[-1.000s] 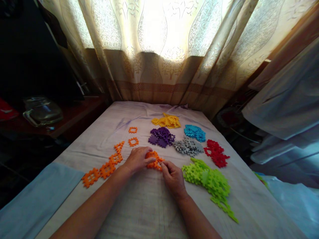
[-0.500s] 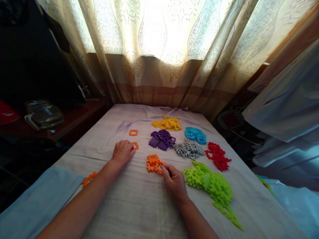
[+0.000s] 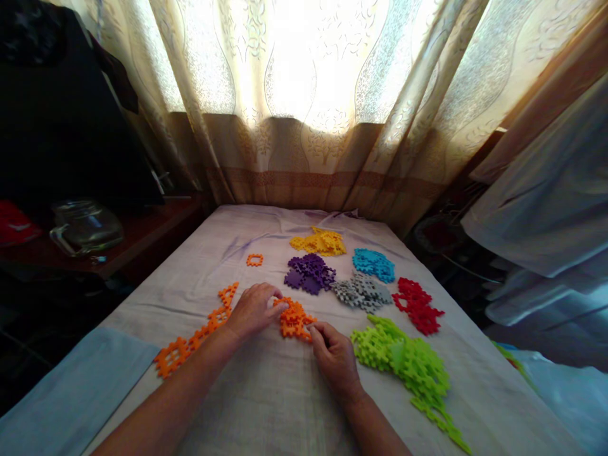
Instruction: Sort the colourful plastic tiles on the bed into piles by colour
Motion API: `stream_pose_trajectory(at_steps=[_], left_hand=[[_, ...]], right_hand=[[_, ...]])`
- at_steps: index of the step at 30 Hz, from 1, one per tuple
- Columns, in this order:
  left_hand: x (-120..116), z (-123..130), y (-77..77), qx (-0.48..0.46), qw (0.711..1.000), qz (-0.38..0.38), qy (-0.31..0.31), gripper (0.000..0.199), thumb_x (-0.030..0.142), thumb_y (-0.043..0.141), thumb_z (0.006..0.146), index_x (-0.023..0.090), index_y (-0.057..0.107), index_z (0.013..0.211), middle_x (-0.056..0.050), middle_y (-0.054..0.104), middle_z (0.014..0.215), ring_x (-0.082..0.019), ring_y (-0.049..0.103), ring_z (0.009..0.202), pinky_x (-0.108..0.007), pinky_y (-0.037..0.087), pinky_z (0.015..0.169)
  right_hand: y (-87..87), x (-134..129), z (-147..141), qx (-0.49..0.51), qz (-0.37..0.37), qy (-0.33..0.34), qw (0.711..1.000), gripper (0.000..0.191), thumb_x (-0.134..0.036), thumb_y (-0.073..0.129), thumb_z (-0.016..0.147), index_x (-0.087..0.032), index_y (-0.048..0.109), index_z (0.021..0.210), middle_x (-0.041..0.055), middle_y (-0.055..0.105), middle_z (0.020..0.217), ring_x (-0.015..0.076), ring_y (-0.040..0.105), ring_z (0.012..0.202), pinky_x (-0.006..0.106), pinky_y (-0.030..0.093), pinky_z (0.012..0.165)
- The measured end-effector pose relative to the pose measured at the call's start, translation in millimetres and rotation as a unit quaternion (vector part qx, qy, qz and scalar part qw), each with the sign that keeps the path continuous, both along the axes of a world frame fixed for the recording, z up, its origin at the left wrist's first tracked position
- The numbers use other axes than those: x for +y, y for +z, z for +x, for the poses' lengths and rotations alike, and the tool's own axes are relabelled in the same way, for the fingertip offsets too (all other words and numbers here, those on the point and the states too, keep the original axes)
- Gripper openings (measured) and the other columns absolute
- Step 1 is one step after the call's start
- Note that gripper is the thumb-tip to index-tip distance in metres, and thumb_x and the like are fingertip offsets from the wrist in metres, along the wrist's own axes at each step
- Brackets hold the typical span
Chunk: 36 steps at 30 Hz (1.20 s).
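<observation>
My left hand [image 3: 259,308] is at the left edge of a small orange pile of interlocking toy pieces [image 3: 295,320], its thumb and fingers closed on an orange piece there. On the pile's right side, my right hand [image 3: 334,354] pinches the edge of another orange piece, partly hidden by the fingers. A row of joined or touching orange pieces [image 3: 202,337] runs diagonally behind my left forearm, which hides part of it. Farther off, a single orange square frame [image 3: 254,260] lies flat on the sheet.
Purple [image 3: 310,273], yellow [image 3: 319,241], blue [image 3: 373,264], grey [image 3: 361,292], red [image 3: 418,305] and lime green piles [image 3: 403,358] lie on the sheet-covered surface [image 3: 266,392]. A blue cloth [image 3: 80,386] lies left. A glass jug [image 3: 86,226] stands on a side table.
My left hand has moved right and nearer, from the second orange frame to the orange pile; that frame is gone from its spot. More of the orange row shows. My right hand has barely moved.
</observation>
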<state>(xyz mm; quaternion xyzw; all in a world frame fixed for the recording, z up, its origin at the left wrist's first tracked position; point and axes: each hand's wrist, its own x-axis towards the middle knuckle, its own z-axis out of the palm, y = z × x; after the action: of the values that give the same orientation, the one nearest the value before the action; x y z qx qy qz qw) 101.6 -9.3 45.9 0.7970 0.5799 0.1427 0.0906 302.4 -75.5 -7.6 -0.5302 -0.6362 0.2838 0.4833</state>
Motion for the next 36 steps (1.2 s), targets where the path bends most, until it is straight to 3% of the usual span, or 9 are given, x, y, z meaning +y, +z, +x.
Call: stream_pose_trajectory(at_steps=[8,13,16,21,31,36], left_hand=[[67,-48,-0.3,0.097,0.986,0.020,0.134,0.036,0.017,0.051,0.084,0.023,0.065,0.117,-0.011,0.056,0.136,-0.030,0.049,0.126,-0.046,0.035,0.103],[80,-57,-2.7,0.120,0.982,-0.002,0.147,0.034,0.021,0.051,0.083,0.024,0.067,0.113,-0.011,0.058,0.133,-0.030,0.051,0.124,-0.045,0.037,0.102],[79,-56,-0.4,0.117,0.983,-0.012,0.140,0.027,0.022,0.052,0.081,0.022,0.070,0.101,-0.010,0.063,0.125,-0.029,0.054,0.120,-0.044,0.039,0.101],[61,-49,0.6,0.081,0.988,-0.032,0.126,0.017,0.027,0.056,0.079,0.022,0.070,0.087,-0.008,0.061,0.130,-0.027,0.054,0.122,-0.040,0.039,0.103],[-24,-5,-13.7,-0.032,0.998,-0.018,0.058,0.015,0.034,0.058,0.083,0.024,0.068,0.087,-0.005,0.060,0.134,-0.020,0.053,0.125,-0.036,0.038,0.108],[-42,-6,-14.1,-0.029,0.998,0.011,0.059,0.021,0.039,0.060,0.084,0.025,0.065,0.099,-0.005,0.060,0.133,-0.020,0.053,0.124,-0.036,0.038,0.107]], right_hand=[[-3.3,0,1,-0.004,-0.004,0.000,1.000,0.034,-0.041,0.049,0.089,-0.017,0.070,0.077,0.0020,0.068,0.067,0.0131,0.060,0.058,0.019,0.045,0.058],[-4.6,0,1,-0.004,0.000,-0.004,1.000,0.034,-0.042,0.049,0.089,-0.017,0.069,0.076,0.0022,0.067,0.067,0.0134,0.060,0.059,0.019,0.045,0.057],[-4.1,0,1,-0.004,-0.005,0.001,1.000,0.035,-0.042,0.049,0.089,-0.017,0.067,0.074,0.0019,0.066,0.066,0.0134,0.059,0.060,0.019,0.044,0.058],[-4.3,1,1,-0.001,-0.006,0.000,1.000,0.034,-0.042,0.049,0.089,-0.017,0.067,0.075,0.0008,0.064,0.064,0.0129,0.058,0.058,0.019,0.044,0.058],[2.1,0,0,-0.002,-0.002,0.002,1.000,0.036,-0.045,0.049,0.088,-0.017,0.068,0.075,0.0015,0.065,0.064,0.0138,0.057,0.058,0.020,0.044,0.058],[1.0,-1,2,-0.008,-0.004,0.005,1.000,0.037,-0.046,0.049,0.087,-0.017,0.068,0.075,0.0010,0.063,0.064,0.0134,0.056,0.058,0.021,0.044,0.059]])
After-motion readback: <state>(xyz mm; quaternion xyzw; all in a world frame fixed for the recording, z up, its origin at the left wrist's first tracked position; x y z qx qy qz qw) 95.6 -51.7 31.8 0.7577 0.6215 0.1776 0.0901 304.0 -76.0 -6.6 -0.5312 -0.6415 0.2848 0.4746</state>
